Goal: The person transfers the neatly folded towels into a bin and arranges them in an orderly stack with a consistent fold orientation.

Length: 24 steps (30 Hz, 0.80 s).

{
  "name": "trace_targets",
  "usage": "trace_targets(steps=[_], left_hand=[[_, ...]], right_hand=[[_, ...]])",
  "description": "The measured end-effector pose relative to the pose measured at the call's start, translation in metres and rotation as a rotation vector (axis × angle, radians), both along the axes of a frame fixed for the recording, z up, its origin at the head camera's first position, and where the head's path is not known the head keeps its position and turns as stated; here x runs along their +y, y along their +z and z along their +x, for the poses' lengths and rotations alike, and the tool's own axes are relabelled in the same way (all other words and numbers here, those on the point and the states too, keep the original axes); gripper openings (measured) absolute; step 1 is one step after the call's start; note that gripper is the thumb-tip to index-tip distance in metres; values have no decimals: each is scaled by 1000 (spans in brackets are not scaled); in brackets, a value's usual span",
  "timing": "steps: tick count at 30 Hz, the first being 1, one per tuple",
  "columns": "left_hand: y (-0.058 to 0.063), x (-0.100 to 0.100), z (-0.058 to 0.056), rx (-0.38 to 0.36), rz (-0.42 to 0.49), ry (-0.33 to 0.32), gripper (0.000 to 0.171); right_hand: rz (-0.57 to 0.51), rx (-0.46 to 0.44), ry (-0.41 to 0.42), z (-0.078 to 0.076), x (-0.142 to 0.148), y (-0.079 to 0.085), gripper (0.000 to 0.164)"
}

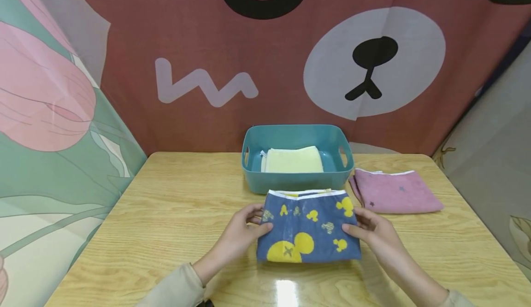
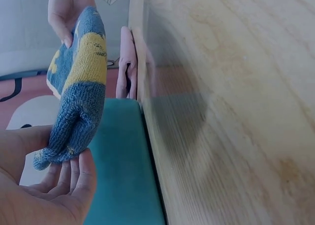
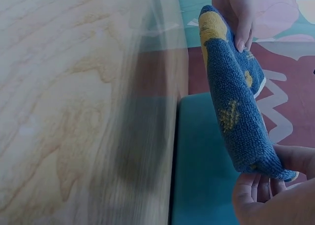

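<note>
A folded blue towel (image 1: 309, 226) with yellow mouse-head shapes and a white edge is held up above the table, in front of the teal basket. My left hand (image 1: 244, 228) pinches its left side, thumb on the near face and fingers behind. On the opposite side, my right hand (image 1: 375, 231) pinches it the same way. Both wrist views show the towel's thick folded layers between thumb and fingers, off the tabletop. Inside the teal basket (image 1: 298, 183) lies a folded pale yellow towel (image 1: 294, 160).
To the right of the basket, a folded pink towel (image 1: 398, 191) with small stars lies on the wooden table (image 1: 186, 182). A printed cloth backdrop (image 1: 199, 127) hangs right behind the table's far edge. Light glares off the tabletop near the front.
</note>
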State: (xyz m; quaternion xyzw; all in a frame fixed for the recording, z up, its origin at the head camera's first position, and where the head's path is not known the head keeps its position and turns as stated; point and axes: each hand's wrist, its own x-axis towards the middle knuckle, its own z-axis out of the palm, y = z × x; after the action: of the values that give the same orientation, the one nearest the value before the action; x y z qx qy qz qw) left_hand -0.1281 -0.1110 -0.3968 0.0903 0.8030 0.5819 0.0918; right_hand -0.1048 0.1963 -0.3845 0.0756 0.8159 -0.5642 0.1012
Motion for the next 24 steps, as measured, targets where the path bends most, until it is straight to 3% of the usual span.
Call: trace_targets(steps=[24], left_hand=[[8, -3, -18, 78, 27, 111, 46]], right_hand=[[-83, 74, -38, -18, -9, 7, 71]])
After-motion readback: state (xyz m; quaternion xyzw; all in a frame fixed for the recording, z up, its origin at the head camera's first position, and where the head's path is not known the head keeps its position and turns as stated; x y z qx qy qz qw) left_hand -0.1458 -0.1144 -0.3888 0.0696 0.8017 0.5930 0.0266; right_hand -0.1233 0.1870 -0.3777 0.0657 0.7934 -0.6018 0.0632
